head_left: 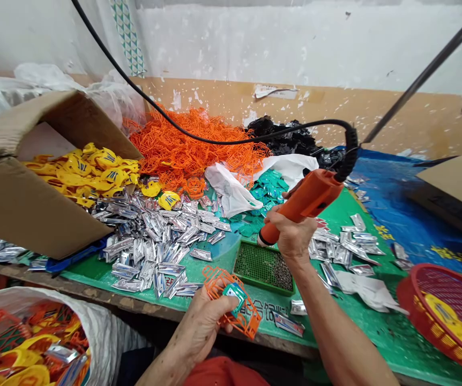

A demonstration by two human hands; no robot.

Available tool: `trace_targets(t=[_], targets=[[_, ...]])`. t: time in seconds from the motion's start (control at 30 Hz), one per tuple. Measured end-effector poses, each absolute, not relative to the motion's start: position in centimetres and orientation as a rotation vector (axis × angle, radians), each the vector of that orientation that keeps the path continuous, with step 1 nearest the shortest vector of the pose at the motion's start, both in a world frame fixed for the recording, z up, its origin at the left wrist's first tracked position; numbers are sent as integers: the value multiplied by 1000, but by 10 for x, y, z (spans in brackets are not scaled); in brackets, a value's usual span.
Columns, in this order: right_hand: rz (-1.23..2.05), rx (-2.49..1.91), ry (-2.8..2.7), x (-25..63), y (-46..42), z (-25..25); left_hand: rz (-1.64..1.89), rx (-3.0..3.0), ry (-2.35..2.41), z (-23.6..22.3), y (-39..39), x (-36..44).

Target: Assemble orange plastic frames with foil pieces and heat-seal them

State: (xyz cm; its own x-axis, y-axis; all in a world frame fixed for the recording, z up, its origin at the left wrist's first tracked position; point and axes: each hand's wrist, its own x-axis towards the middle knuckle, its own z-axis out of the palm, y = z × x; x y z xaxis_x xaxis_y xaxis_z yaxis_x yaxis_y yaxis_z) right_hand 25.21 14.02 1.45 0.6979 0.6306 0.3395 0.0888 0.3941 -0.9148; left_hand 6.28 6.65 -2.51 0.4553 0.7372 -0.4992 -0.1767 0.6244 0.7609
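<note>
My left hand (205,324) is closed on an orange plastic frame (251,321) near the table's front edge. A small teal plastic piece (235,297) lies on that frame, with my thumb pressed against it. My right hand (295,236) grips an orange electric screwdriver (305,201), tilted so its tip end points down and left. That tip end is over a green tray (251,262) of small holes, where a heap of tiny screws (281,273) gathers on the right side. Whether the tip touches the tray I cannot tell.
Silver metal pieces (150,246) cover the table left, more (347,244) at right. Behind are orange frames (191,145), teal pieces (269,190) and black parts (283,134). Left stand a cardboard box (34,214) and white sack (106,332); right, a red basket (411,300). A black cable (199,138) hangs across.
</note>
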Motion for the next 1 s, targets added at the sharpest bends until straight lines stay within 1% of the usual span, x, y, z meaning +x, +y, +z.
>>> trace_targets(t=[0.4, 1.0], targets=[[422, -1103, -783, 240, 140, 12, 655, 684, 957, -31, 67, 62], [400, -1089, -806, 232, 144, 4, 664, 688, 937, -25, 66, 63]])
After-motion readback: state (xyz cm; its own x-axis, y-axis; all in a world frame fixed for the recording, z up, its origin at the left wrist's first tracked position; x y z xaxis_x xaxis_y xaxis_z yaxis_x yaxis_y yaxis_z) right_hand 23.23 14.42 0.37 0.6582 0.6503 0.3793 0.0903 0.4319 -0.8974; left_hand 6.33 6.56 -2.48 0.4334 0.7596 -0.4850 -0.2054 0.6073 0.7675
